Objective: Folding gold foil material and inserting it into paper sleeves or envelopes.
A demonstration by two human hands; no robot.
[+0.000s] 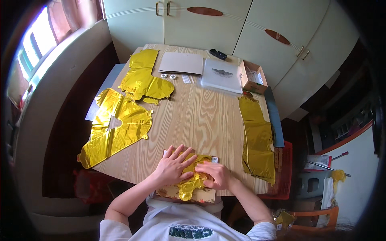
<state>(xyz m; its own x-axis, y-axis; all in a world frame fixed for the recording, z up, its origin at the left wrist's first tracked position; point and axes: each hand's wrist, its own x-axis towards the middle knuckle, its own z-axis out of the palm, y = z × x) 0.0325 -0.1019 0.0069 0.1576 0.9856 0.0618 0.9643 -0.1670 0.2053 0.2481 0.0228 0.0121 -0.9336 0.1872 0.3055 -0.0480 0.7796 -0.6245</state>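
The left hand (173,166) lies flat with its fingers spread, pressing on a small, creased piece of shiny gold foil (188,188) at the near edge of the light wood-grain table (193,124). The right hand (217,175) rests on the same foil with bent fingers; whether it pinches a fold cannot be told. Beneath the foil, at the table's near edge, is a flat, tan, patterned board (207,196).

Along the table's left side lies a large, flat gold foil shape with a triangular hole (132,116), partly over the edge. Beyond it, toward the table's far left corner, lies a boot-shaped gold foil piece (140,76), with a small gold foil strip (151,101) beside it. On the table's right side lies a long gold foil panel (257,134).

Near the table's far edge are a pale grey rectangular sheet (181,62), two small white rolls (173,76), thin white strips (187,79), a translucent plastic packet with a dark mark (221,82), a small black object (218,54) and an open brown cardboard box (255,86). Cream cabinets (205,30) stand behind the table; a red plastic basket (286,172) is below its right side.
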